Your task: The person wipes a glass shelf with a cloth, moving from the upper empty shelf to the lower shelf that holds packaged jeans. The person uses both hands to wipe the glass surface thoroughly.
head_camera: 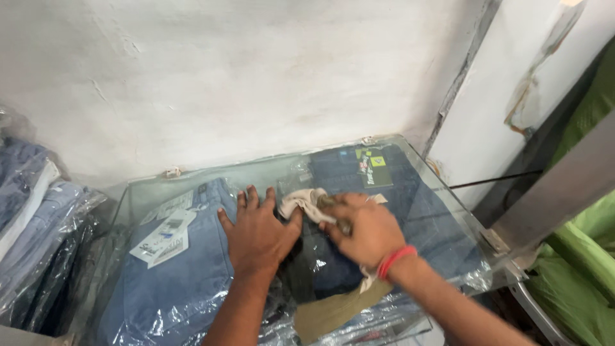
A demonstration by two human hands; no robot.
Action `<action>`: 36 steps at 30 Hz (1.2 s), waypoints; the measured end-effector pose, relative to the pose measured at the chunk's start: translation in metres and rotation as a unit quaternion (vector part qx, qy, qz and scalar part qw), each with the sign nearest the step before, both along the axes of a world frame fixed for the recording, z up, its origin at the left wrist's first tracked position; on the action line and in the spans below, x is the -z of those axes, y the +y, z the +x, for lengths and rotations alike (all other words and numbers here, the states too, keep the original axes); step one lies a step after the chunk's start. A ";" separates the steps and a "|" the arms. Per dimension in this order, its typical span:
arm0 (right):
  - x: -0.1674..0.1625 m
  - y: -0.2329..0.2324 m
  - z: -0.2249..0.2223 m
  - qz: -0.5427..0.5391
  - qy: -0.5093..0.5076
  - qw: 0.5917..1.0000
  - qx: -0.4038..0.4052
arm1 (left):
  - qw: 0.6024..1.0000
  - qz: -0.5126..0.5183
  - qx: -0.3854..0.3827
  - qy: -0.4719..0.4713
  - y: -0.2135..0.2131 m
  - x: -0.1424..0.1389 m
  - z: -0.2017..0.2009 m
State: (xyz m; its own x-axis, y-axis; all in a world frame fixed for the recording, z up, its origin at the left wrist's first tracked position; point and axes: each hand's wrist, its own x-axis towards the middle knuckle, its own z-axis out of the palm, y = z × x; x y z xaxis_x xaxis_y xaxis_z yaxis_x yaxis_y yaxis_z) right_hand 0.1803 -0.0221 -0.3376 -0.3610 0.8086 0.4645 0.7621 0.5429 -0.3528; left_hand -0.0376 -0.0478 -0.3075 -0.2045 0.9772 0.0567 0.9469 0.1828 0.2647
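Head view, right hand (365,232) gripping crumpled cloth (302,200)

Right hand (362,229) grips cloth (302,200) (beige).

A clothing shop's stockroom corner: folded jeans (179,269) in clear plastic sleeves with paper tags (163,237) lie under a glass shelf (410,150), more bagged denim stacked (38,237) along a whitewashed wall (256,77).
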 end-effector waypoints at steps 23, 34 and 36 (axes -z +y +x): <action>-0.036 0.024 0.028 -0.073 -0.091 0.939 0.322 | 1.000 0.014 -0.006 -0.014 0.006 0.011 -0.002; -0.011 0.003 -0.060 -0.051 -0.003 0.981 0.185 | 0.998 -0.021 -0.051 -0.041 -0.018 0.003 0.016; -0.014 0.011 -0.047 -0.056 -0.011 0.983 0.175 | 0.997 -0.046 -0.052 -0.045 -0.017 0.000 0.016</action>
